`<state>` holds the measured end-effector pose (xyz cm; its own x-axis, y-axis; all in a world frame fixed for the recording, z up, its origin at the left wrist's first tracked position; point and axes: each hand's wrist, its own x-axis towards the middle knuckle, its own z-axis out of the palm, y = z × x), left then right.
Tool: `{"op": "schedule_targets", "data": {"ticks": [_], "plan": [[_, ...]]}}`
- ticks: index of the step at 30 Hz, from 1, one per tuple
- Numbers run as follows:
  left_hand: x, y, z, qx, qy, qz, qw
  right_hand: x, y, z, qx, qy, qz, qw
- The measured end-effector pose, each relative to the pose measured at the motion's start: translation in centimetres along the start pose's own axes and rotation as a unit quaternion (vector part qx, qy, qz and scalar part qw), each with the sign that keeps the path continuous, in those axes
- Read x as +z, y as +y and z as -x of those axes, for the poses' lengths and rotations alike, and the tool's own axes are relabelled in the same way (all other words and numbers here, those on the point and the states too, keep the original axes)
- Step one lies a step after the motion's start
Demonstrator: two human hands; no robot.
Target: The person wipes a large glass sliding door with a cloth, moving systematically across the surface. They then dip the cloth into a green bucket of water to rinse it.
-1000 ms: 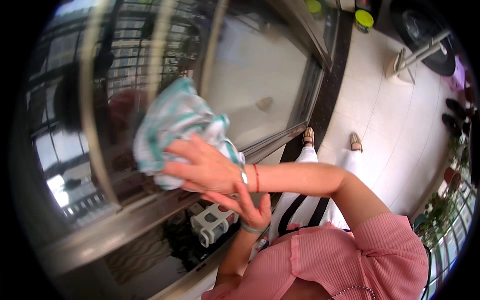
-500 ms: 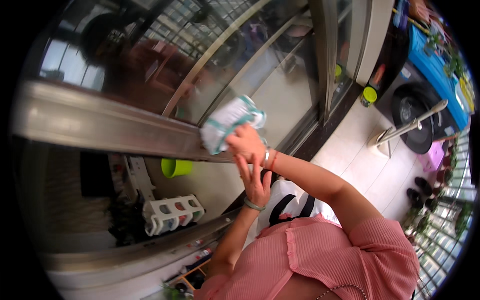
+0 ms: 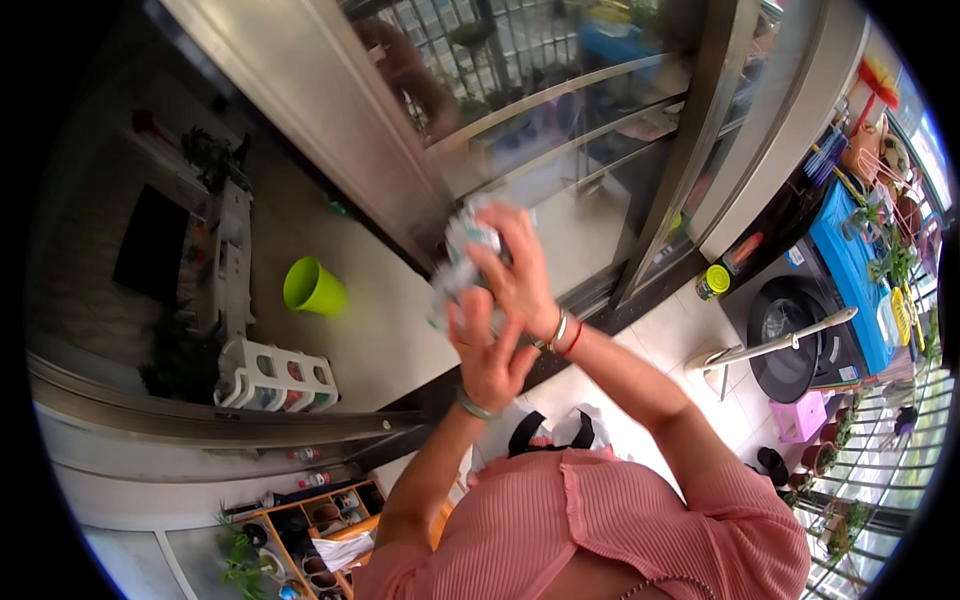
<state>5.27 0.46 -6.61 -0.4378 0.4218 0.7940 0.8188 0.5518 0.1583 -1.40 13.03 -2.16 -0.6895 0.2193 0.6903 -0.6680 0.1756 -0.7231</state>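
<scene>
A white cloth with green trim (image 3: 462, 250), smeared by motion, is bunched against the metal edge of the glass sliding door (image 3: 560, 150). My right hand (image 3: 520, 265), with a silver bracelet and a red string at the wrist, curls its fingers over the cloth. Just below it, my left hand (image 3: 488, 360) has its fingers stretched out and apart, close to the cloth's lower part; whether they touch it I cannot tell. A green bangle circles that wrist. The wide metal door frame (image 3: 310, 110) runs up and left from the cloth.
Through the doorway on the left are a bright green bin (image 3: 314, 288) and a white rack (image 3: 278, 378). A wooden shelf (image 3: 262, 520) with shoes stands lower left. To the right are a washing machine (image 3: 790, 320), a long-handled mop (image 3: 770, 348), a green can (image 3: 713, 282) and a pink stool (image 3: 798, 416).
The view has turned, and the door frame now slants more steeply. My left hand has moved from beneath the right wrist toward the cloth, which is more bunched up.
</scene>
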Motion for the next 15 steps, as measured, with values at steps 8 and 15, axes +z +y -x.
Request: {"op": "schedule_targets", "data": {"ticks": [8,15], "plan": [[-4.2,-6.9,-7.7,-0.275,0.228,0.316,0.879,5.8,-10.3,-12.0,-0.300,0.048,0.061,0.951],[-5.4,-11.5,-9.0,-0.148,0.142,0.290,0.935,7.8,1.2,0.5,-0.184,0.039,0.197,0.962]]}}
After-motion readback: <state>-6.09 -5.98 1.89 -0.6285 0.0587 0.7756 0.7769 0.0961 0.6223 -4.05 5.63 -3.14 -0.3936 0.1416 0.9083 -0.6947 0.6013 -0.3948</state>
